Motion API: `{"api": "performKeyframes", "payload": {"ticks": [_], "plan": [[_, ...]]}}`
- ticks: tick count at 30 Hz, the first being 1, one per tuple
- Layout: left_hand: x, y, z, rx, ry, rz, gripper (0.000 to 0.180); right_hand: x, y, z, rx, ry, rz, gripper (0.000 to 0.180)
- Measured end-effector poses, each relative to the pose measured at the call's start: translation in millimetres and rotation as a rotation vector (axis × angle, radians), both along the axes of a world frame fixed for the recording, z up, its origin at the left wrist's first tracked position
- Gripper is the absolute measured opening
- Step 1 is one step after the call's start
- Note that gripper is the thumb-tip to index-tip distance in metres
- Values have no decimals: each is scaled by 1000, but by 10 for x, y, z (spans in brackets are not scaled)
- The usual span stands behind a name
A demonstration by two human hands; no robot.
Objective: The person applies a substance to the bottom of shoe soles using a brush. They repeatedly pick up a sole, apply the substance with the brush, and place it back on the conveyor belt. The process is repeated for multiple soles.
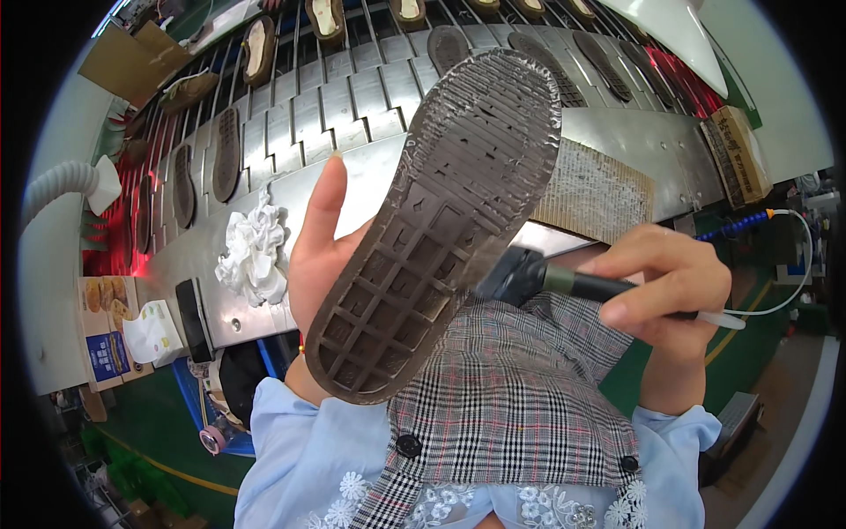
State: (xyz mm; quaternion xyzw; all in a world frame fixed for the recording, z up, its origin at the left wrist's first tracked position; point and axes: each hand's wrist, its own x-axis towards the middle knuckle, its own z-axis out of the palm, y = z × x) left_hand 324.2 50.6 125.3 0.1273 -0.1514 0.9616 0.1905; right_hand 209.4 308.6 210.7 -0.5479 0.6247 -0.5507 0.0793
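Observation:
A dark brown shoe sole (414, 256) is held up in front of me. Its toe part points up and to the right, with a ribbed front and a grid of hollow cells at the heel. My left hand (319, 256) supports it from behind, thumb sticking up past the left side; the other fingers are hidden. A brush (520, 278) with a dark handle and a white tube at its end is gripped in my right hand (674, 278). Its slightly blurred bristles are at the sole's right edge, near the middle.
Several soles lie on the slatted metal conveyor (308, 115). A crumpled white cloth (254, 251) and a dark phone-like slab (194, 319) sit left. Right are a glue-streaked corrugated board (599, 189) and a cardboard box (736, 157). A ribbed grey hose (62, 189) stands far left.

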Motion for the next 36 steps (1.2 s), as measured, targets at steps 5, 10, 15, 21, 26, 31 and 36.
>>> {"api": "performKeyframes", "payload": {"ticks": [5,10,15,21,26,31,36], "plan": [[18,36,52,-68,-9,53,89,-86,65,2,-59,-23,38,23],[59,55,133,-85,-226,121,91,-128,109,62,-21,16,130,22],[79,55,69,-194,-211,124,95,-263,134,-19,-5,-64,39,22],[75,-9,-21,-201,-195,119,95,-429,126,-132,-11,-147,27,21],[-60,-176,-213,-273,-210,173,92,-572,409,-372,-161,-308,86,25],[-920,-719,-340,-482,8,283,87,-411,430,-724,-282,-530,-182,26],[-1626,-1854,-1192,-1593,-738,1083,71,-206,456,-858,-97,-557,-293,25]]}}
